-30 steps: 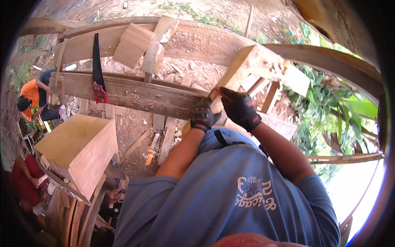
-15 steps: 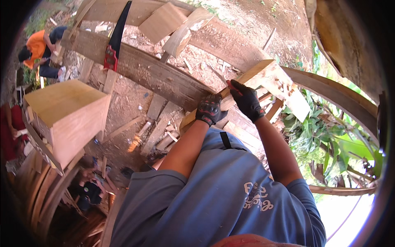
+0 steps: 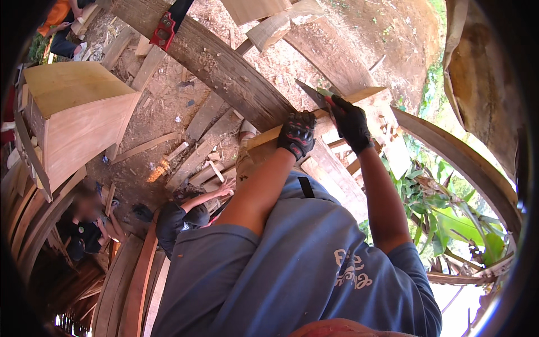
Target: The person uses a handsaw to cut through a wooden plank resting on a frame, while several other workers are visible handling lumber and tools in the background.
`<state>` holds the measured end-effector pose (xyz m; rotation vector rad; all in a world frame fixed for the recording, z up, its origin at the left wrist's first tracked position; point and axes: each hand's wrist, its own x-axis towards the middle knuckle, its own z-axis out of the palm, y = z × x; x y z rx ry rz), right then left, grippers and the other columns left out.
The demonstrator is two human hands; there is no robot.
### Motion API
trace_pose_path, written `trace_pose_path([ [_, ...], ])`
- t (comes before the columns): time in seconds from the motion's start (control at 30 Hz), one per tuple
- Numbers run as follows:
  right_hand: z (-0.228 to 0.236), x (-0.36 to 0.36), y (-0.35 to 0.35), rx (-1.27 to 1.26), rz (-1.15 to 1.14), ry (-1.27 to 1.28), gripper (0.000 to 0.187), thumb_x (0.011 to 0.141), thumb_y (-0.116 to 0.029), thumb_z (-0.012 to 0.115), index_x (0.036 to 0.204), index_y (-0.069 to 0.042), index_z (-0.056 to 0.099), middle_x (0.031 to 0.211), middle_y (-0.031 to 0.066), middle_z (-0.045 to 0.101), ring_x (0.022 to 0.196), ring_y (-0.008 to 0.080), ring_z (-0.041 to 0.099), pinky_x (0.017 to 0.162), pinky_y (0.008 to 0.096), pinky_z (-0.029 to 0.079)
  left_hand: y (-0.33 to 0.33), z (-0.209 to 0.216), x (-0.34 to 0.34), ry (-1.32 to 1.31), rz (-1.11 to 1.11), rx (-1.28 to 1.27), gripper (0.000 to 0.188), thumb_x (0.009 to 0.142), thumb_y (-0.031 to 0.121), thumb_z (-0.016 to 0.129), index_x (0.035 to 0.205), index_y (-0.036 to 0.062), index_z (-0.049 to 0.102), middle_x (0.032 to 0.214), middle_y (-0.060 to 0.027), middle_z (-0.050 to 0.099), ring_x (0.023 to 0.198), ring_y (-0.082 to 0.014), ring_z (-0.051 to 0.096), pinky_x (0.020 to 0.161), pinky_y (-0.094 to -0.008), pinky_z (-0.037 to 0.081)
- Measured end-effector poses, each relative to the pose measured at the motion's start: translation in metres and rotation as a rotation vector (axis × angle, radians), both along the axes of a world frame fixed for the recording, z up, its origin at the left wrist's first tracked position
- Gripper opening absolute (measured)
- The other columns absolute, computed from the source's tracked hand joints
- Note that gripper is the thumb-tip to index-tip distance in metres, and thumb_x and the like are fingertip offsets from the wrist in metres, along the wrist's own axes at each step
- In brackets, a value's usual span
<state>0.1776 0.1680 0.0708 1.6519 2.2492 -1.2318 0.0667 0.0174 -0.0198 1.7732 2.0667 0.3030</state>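
Note:
My left hand (image 3: 297, 135), in a black padded glove, is closed over a pale wooden board (image 3: 265, 138) in front of my waist, pressing it down near a thick weathered plank. My right hand (image 3: 352, 124), also gloved, is closed round the grip of what looks like a handsaw (image 3: 310, 93). Its tapered grey blade points away to the far left, just beyond the board. The grip is mostly hidden by my fingers, and I cannot tell whether the teeth touch the wood.
A red-handled saw (image 3: 164, 31) rests on the weathered plank (image 3: 219, 68). A wooden box (image 3: 90, 106) stands at left. Another person's arm (image 3: 210, 196) reaches in beside my left elbow; other people sit farther left. Offcuts and shavings litter the ground, and leafy plants (image 3: 449, 224) grow at right.
The view has shifted, and the saw in my right hand now shows more blade, angled up from the board. A co-worker's arm has come in beside my left arm.

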Motion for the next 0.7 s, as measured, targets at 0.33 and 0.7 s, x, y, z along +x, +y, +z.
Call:
trace_pose_path([
  [0.33,-0.003,-0.027,0.034,0.179,0.633,-0.168,0.024,0.101,-0.013,0.060,0.118,-0.004,0.075,0.126,0.0118,0.074,0.088,0.0283,0.076,0.078,0.0377,0.061,-0.007,-0.001,0.007,-0.088,0.038,0.012,0.057,0.086,0.042,0.078,0.127,0.0062,0.062,0.120,-0.0175,0.070,0.111,-0.0340,0.069,0.098,-0.0471,0.054],
  [0.7,0.010,0.006,-0.008,-0.004,0.019,0.033,0.042,0.108,-0.039,0.059,0.140,-0.014,0.069,0.102,0.0144,0.079,0.086,0.0246,0.074,0.078,0.0402,0.057,-0.005,0.001,0.005,-0.141,0.065,0.003,0.055,0.084,0.042,0.082,0.124,0.0080,0.064,0.115,-0.0157,0.073,0.108,-0.0332,0.071,0.096,-0.0470,0.055],
])
